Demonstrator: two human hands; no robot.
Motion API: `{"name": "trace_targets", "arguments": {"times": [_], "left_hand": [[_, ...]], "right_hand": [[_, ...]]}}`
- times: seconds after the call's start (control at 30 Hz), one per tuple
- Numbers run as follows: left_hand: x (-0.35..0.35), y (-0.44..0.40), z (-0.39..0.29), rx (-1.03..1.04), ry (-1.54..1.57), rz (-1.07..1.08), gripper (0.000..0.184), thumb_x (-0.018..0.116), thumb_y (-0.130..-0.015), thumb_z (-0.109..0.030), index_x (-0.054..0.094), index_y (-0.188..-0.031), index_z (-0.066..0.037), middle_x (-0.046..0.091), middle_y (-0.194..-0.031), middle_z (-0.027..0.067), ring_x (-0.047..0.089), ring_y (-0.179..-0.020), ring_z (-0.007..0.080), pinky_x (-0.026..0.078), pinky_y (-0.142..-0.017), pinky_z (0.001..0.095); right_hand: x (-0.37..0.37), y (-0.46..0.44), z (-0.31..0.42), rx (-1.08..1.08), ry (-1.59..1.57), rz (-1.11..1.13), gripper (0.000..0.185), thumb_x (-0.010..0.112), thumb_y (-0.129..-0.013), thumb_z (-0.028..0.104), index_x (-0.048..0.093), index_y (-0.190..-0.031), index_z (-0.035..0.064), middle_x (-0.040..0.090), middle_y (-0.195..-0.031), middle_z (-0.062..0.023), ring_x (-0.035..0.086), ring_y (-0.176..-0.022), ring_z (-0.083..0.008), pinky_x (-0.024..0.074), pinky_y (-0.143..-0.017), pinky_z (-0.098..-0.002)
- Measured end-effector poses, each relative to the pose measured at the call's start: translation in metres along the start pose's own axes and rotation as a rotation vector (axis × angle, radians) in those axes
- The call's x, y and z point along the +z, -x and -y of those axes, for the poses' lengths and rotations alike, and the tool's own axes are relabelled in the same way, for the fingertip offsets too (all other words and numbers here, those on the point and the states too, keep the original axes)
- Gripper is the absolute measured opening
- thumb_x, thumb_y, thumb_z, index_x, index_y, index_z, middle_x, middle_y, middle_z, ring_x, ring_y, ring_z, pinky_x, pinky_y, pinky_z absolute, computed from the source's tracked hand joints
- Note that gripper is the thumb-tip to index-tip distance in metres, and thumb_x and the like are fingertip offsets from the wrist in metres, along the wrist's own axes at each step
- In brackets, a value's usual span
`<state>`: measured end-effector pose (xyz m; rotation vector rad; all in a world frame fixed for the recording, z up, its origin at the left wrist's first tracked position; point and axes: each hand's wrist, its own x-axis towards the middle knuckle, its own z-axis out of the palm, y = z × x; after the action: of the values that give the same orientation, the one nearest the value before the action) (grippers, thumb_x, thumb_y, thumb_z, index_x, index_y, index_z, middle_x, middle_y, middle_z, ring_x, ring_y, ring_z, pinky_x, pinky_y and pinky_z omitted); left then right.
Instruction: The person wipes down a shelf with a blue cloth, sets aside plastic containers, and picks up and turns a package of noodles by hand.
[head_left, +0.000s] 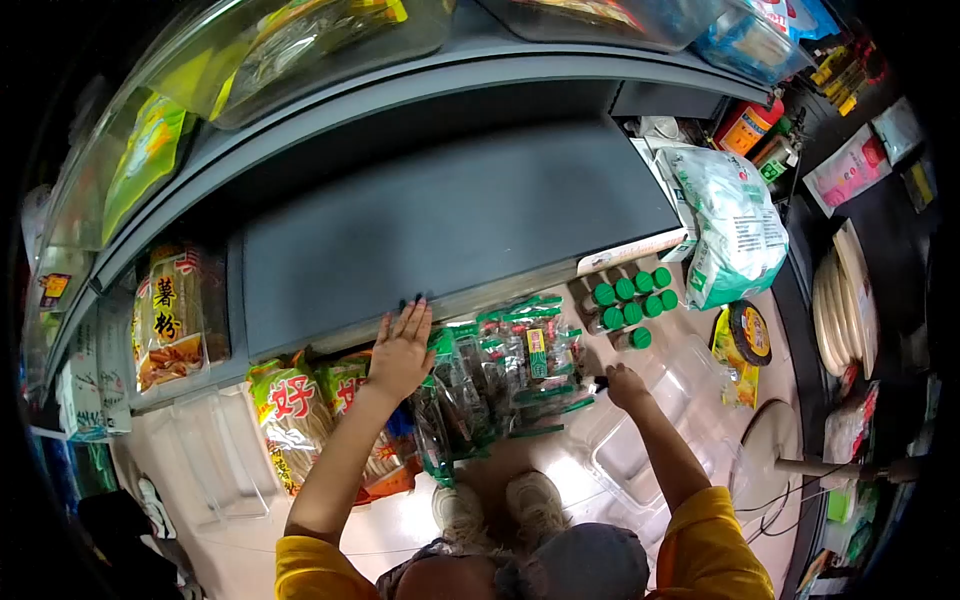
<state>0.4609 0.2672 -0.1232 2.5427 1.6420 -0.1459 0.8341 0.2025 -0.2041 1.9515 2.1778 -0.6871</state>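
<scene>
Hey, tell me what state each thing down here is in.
Left hand: open, resting on the grey shelf
Right hand: curled around a dark object
Jars: standing, green caps on
Green-edged packets: filled, lying heaped
Noodle bags: filled
White sack: bulging
Clear bin: no lid visible

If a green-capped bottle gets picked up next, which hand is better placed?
Probably the right hand: it is nearer the green-capped bottles, while the left hand rests at the grey shelf, with packets between. The right seems to hold a dark item, though.
</scene>
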Motion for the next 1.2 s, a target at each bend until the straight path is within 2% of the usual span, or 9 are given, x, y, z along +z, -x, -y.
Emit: {"name": "trace_targets", "arguments": {"times": [0.13,0.7,0.77,0.83,0.9,0.93,1.0,1.07,1.2], "left_hand": [[0.002,0.006,-0.001,-0.009,-0.134,0.033,0.055,0.043,-0.081,-0.029,0.025,-0.126,-0.002,0.022,-0.133,0.0087,0.022,-0.122,0.0201,0.019,-0.099,0.0379],[0.001,0.003,0.012,-0.295,-0.139,0.007,0.059,0.050,-0.076,-0.028,0.028,-0.125,-0.002,0.024,-0.132,0.0093,0.027,-0.120,0.0231,0.022,-0.097,0.0396],[0.004,0.003,0.015,-0.350,-0.112,0.065,0.058,0.050,-0.076,-0.028,0.028,-0.124,-0.002,0.020,-0.134,0.0092,0.026,-0.120,0.0236,0.022,-0.097,0.0405],[0.012,0.006,0.017,-0.330,-0.091,0.011,0.057,0.051,-0.076,-0.027,0.030,-0.123,-0.002,0.024,-0.131,0.0108,0.028,-0.118,0.0249,0.023,-0.096,0.0410],[0.013,0.008,0.020,-0.317,-0.073,-0.044,0.055,0.051,-0.076,-0.025,0.032,-0.121,-0.002,0.027,-0.128,0.0123,0.029,-0.116,0.0262,0.024,-0.096,0.0416],[0.009,0.010,0.020,-0.299,-0.046,-0.094,0.052,0.052,-0.075,-0.023,0.035,-0.118,-0.002,0.033,-0.121,0.0138,0.033,-0.112,0.0274,0.025,-0.095,0.0419],[0.018,0.014,0.022,-0.231,0.017,-0.305,0.044,0.055,-0.070,-0.015,0.042,-0.110,-0.001,0.042,-0.102,0.0153,0.039,-0.100,0.0292,0.027,-0.092,0.0424],[0.018,0.015,0.020,-0.241,0.038,-0.312,0.045,0.055,-0.069,-0.013,0.042,-0.110,0.000,0.042,-0.103,0.0152,0.039,-0.100,0.0291,0.027,-0.092,0.0428],[0.015,0.013,0.018,-0.280,0.060,-0.328,0.035,0.047,-0.070,-0.010,0.048,-0.104,0.001,0.045,-0.100,0.0112,0.041,-0.098,0.0245,0.026,-0.094,0.0445]], "right_hand": [[0.010,0.012,-0.021,0.209,0.044,0.082,0.017,0.047,-0.070,0.007,0.048,-0.083,-0.0025,0.052,-0.083,-0.0232,0.054,-0.075,-0.0351,0.0442,-0.066,-0.0423],[0.029,0.039,-0.045,0.232,0.102,0.208,0.027,0.056,-0.071,0.022,0.047,-0.087,0.0014,0.052,-0.085,-0.0194,0.055,-0.079,-0.0335,0.0450,-0.067,-0.0403],[0.034,0.042,-0.051,0.197,0.068,0.087,0.013,0.050,-0.065,0.007,0.050,-0.076,-0.0009,0.054,-0.073,-0.0214,0.055,-0.068,-0.0357,0.0448,-0.062,-0.0410],[0.028,0.040,-0.048,0.183,0.075,0.083,0.017,0.049,-0.066,0.006,0.051,-0.080,-0.0031,0.055,-0.076,-0.0238,0.055,-0.071,-0.0358,0.0441,-0.063,-0.0407],[0.010,0.030,-0.042,0.249,-0.225,-0.113,0.017,0.053,-0.074,0.016,0.051,-0.080,0.0002,0.057,-0.078,-0.0199,0.057,-0.066,-0.0279,0.0459,-0.059,-0.0329],[-0.020,0.021,-0.015,0.225,-0.572,-0.326,0.013,0.048,-0.074,0.011,0.051,-0.079,-0.0005,0.057,-0.074,-0.0192,0.057,-0.061,-0.0250,0.0453,-0.056,-0.0317],[-0.058,-0.015,-0.001,0.004,-0.494,-0.610,0.019,0.037,-0.073,0.000,0.050,-0.085,-0.0053,0.057,-0.069,-0.0168,0.055,-0.056,-0.0215,0.0452,-0.055,-0.0314],[-0.114,-0.049,0.054,0.007,-0.656,-0.563,0.036,0.034,-0.066,-0.007,0.047,-0.100,-0.0061,0.056,-0.084,-0.0155,0.054,-0.074,-0.0235,0.0422,-0.072,-0.0294],[-0.156,-0.115,0.192,-0.423,-0.462,-0.370,0.044,0.040,-0.057,-0.008,0.049,-0.100,-0.0003,0.050,-0.100,-0.0196,0.047,-0.095,-0.0323,0.0353,-0.085,-0.0336]]}}
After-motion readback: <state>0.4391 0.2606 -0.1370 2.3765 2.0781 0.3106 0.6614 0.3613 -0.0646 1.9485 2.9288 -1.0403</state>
